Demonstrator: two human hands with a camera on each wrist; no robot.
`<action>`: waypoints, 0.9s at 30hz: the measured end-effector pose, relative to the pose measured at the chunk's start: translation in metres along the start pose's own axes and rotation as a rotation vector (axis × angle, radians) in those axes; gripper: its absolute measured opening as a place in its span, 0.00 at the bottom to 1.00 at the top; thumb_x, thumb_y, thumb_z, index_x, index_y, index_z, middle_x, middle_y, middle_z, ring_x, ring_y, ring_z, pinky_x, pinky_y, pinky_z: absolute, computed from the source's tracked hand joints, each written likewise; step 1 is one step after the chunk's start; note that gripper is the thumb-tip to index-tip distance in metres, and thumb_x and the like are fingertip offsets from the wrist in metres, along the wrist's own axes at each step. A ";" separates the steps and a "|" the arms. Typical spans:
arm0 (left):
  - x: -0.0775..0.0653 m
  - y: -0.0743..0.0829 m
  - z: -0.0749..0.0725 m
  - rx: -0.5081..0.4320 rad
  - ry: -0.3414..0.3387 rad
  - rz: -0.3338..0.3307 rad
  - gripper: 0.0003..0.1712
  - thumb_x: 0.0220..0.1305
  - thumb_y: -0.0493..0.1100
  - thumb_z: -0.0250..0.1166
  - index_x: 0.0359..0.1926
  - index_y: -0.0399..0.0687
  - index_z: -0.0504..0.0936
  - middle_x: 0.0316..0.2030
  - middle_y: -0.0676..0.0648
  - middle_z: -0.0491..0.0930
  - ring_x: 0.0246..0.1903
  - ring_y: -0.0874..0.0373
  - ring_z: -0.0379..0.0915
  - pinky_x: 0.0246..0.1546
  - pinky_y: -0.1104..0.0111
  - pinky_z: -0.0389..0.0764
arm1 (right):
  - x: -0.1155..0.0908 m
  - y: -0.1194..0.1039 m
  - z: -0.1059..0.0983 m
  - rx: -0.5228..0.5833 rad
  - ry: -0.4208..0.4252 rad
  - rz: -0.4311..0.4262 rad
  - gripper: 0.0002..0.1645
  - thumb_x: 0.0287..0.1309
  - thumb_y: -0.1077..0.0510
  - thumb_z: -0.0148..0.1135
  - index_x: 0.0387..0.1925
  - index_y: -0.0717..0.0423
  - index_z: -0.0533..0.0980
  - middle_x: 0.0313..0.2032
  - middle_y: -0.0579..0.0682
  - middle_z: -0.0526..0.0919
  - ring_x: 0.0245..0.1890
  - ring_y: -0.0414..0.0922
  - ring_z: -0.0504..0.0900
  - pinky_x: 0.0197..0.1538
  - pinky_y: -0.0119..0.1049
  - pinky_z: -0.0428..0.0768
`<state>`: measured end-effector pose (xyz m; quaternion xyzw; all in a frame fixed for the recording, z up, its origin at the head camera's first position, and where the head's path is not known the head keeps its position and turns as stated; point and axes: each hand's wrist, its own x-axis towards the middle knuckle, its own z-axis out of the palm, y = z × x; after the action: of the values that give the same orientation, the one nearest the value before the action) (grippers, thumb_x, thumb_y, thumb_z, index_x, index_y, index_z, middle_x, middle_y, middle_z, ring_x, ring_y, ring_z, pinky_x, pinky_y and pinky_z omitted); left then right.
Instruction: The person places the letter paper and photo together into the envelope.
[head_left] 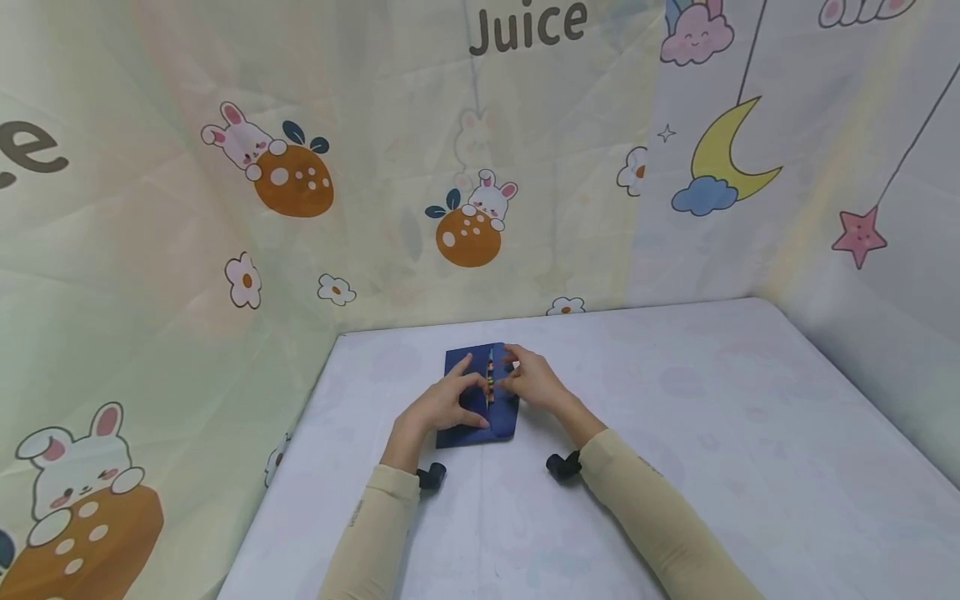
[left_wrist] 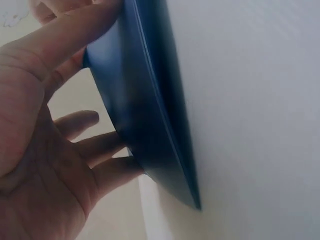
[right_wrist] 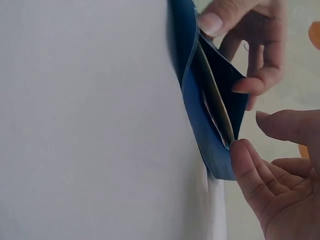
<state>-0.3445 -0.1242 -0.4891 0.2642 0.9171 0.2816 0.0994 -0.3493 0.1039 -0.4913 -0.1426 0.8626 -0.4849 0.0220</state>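
A dark blue envelope (head_left: 471, 437) lies on the white table, its slit-like mouth turned toward the right side. Inside the mouth sits a card-like piece (right_wrist: 220, 100), and a strip of coloured pattern shows there in the head view. My left hand (head_left: 441, 404) grips the envelope, thumb and fingers bent around the mouth and spreading it apart. At the right side is my right hand (head_left: 542, 385). In the right wrist view its fingertips (right_wrist: 241, 152) meet the end of the piece at the mouth's corner, with the thumb standing apart.
The white table (head_left: 675, 467) stretches out around the envelope. Printed cloth walls (head_left: 390, 142) with rabbits and flowers rise behind and at both sides. A small black device (head_left: 564, 465) is strapped at the right wrist, another (head_left: 432, 476) at the left.
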 end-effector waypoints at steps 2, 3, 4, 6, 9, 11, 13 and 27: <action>0.000 0.002 0.002 0.022 -0.006 -0.007 0.29 0.51 0.57 0.83 0.53 0.63 0.82 0.84 0.43 0.43 0.77 0.28 0.53 0.68 0.35 0.68 | 0.000 0.001 -0.004 -0.008 0.009 -0.003 0.45 0.62 0.63 0.71 0.76 0.64 0.61 0.66 0.64 0.78 0.48 0.49 0.88 0.44 0.38 0.86; 0.000 0.003 0.002 0.030 -0.007 -0.011 0.29 0.51 0.58 0.83 0.53 0.63 0.82 0.84 0.43 0.43 0.77 0.28 0.53 0.68 0.35 0.68 | -0.001 0.001 -0.006 -0.008 0.013 -0.001 0.45 0.63 0.62 0.71 0.76 0.63 0.61 0.67 0.63 0.78 0.49 0.50 0.88 0.45 0.39 0.86; 0.000 0.004 0.003 0.038 -0.009 -0.017 0.29 0.51 0.58 0.83 0.53 0.63 0.82 0.84 0.43 0.43 0.77 0.28 0.53 0.68 0.35 0.68 | -0.002 0.000 -0.007 -0.009 0.017 -0.001 0.45 0.63 0.62 0.71 0.76 0.63 0.61 0.67 0.64 0.78 0.50 0.50 0.88 0.46 0.40 0.86; -0.001 0.006 0.003 0.046 -0.017 -0.025 0.29 0.52 0.59 0.82 0.53 0.64 0.82 0.84 0.43 0.43 0.77 0.28 0.53 0.69 0.35 0.67 | -0.004 -0.001 -0.009 -0.010 0.021 0.004 0.44 0.63 0.61 0.71 0.76 0.63 0.62 0.67 0.63 0.78 0.50 0.51 0.88 0.46 0.40 0.86; -0.001 0.006 0.003 0.058 -0.030 -0.030 0.32 0.53 0.61 0.81 0.58 0.65 0.82 0.85 0.44 0.41 0.78 0.29 0.52 0.69 0.35 0.66 | -0.005 -0.004 -0.011 -0.014 0.023 0.013 0.44 0.63 0.61 0.71 0.76 0.61 0.62 0.67 0.63 0.77 0.50 0.50 0.88 0.45 0.39 0.86; -0.001 0.005 0.003 0.063 -0.036 -0.038 0.37 0.53 0.62 0.80 0.63 0.65 0.79 0.85 0.44 0.40 0.78 0.30 0.52 0.70 0.36 0.66 | -0.005 -0.004 -0.012 -0.021 0.023 0.013 0.44 0.64 0.60 0.71 0.76 0.61 0.62 0.68 0.63 0.76 0.49 0.50 0.87 0.44 0.39 0.86; -0.001 0.005 0.003 0.064 -0.028 -0.046 0.43 0.53 0.63 0.80 0.68 0.63 0.76 0.84 0.43 0.44 0.78 0.34 0.53 0.71 0.38 0.66 | -0.005 -0.004 -0.013 -0.029 0.022 0.010 0.44 0.64 0.60 0.71 0.76 0.60 0.62 0.68 0.63 0.76 0.50 0.50 0.88 0.44 0.38 0.86; 0.002 0.008 0.006 0.108 -0.039 -0.023 0.31 0.58 0.62 0.77 0.60 0.59 0.84 0.79 0.37 0.61 0.79 0.38 0.54 0.76 0.42 0.60 | -0.017 -0.002 -0.045 -0.035 0.156 0.012 0.42 0.67 0.53 0.69 0.76 0.55 0.63 0.69 0.58 0.76 0.51 0.52 0.86 0.43 0.41 0.84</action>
<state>-0.3408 -0.1140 -0.4897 0.2639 0.9318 0.2256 0.1061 -0.3408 0.1446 -0.4678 -0.0994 0.8708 -0.4793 -0.0450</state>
